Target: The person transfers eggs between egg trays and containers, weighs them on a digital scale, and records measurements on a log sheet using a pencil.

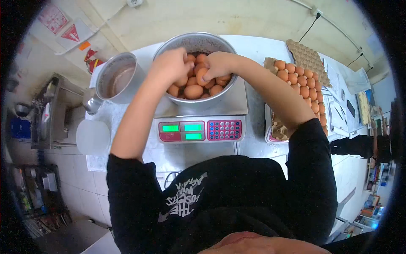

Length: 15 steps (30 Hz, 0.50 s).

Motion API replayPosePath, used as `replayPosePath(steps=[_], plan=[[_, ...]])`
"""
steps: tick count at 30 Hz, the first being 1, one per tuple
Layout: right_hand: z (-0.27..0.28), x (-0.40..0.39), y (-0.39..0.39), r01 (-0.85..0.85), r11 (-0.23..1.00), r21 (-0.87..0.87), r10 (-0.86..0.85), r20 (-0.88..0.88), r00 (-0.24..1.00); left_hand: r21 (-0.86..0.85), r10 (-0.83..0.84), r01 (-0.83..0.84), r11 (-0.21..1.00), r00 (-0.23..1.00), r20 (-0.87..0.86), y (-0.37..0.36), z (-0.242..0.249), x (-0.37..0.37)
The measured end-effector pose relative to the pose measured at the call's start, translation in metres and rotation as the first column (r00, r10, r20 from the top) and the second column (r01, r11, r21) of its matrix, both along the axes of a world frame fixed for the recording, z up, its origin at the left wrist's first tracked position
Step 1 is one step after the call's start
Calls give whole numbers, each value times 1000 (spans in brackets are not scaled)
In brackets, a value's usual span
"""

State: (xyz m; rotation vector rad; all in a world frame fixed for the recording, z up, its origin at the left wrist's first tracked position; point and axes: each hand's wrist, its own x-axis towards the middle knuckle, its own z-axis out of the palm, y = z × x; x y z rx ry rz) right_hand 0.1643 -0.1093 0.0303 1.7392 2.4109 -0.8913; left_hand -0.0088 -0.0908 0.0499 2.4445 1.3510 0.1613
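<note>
Both of my hands are inside a large round metal pot (169,42) full of brown eggs (193,92). The pot stands on the platform of a digital scale (201,130) with lit green displays. My right hand (216,67), reaching in from the right, has its fingers curled round a brown egg (202,76). At the pot's left side my left hand (172,65) has its fingers bent down among the eggs; what they hold, if anything, is hidden by the hand.
Left of the scale are an empty-looking metal pot (117,78), a metal scoop (91,101) and a round white lid (93,136). On the right stand a carton of eggs (304,80), an empty egg tray (308,61) and papers (338,114). Another person (359,146) is at the far right.
</note>
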Motion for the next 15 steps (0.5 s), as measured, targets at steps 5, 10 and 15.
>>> replayPosePath(steps=[5, 10, 15], plan=[[-22, -28, -3, 323, 944, 67, -328, 109, 938, 151, 76, -72, 986, 997, -21, 69, -65, 14], [-2, -33, -26, 161, 975, 154, -191, 202, 961, 51, -2, 11, 999, 984, -176, 74, -58, 23], [40, 2, -117, 255, 854, 453, -36, -438, 898, 229, -210, 141, 963, 926, 314, 23, -9, -20]])
